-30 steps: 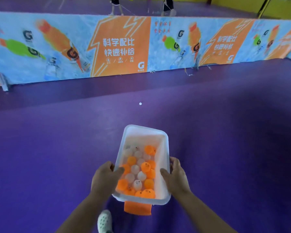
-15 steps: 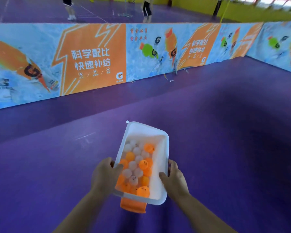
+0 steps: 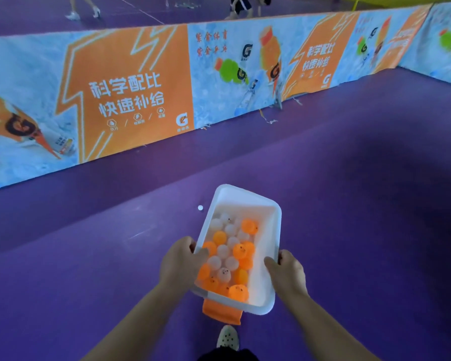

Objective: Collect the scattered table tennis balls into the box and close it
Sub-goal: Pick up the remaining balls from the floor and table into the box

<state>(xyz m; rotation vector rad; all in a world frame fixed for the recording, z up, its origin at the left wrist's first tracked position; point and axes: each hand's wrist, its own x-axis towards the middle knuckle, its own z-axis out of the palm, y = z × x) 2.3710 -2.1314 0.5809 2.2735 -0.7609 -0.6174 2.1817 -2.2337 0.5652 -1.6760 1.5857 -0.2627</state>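
Purple floor; both hands gripping box.

Both arms reached forward.
Left hand and right hand each closed their grip, thumbs curled inward.

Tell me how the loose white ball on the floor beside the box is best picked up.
The white ball lies alone on the purple floor, just off the box rim's far left corner. Probably best pinched from above across its widest part; it is round and free to roll. Both hands hold the box, so the left hand, nearer, would release first.
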